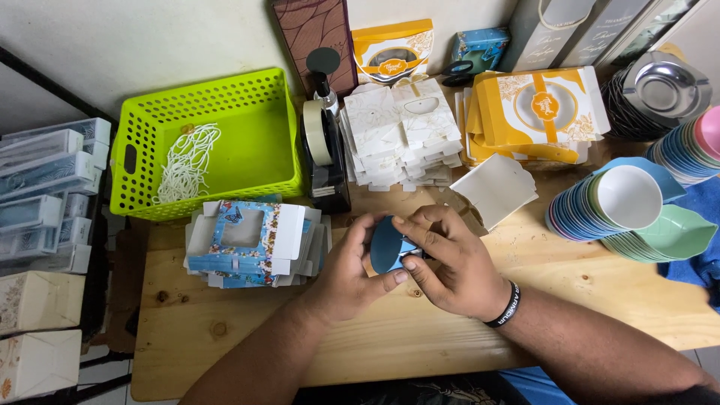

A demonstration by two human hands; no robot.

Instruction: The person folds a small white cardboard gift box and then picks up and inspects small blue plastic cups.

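Seen from the head camera, a person works at a wooden table (450,330) whose near half lies bare, the only open room in the scene; the back and sides are crowded to the wall.

Both hands meet at the table's centre, closed together on a small blue box (388,245). The left hand (346,271) cups it from below and the side, thumb pressed on its lower edge. The right hand (450,259), with a black wristband (504,306), grips it from the right, fingers curled over the top. The box shows a smooth, rounded blue face toward the camera, with a patterned edge peeking out beside the right thumb; the rest is hidden by the fingers. Whether it rests on the table or is lifted just above it cannot be told.

Just left of the hands lies a stack of flat blue boxes (251,244) with cut-out windows. Behind it stands a green basket (270,112) holding white cords (184,161). A tape dispenser (324,150) stands just behind the hands, beside a stack of white flat boxes (401,135) and, farther right, orange ones (540,112). A single white folded piece (495,187) lies close behind the right hand. Stacked pastel bowls (637,206) fill the right edge.
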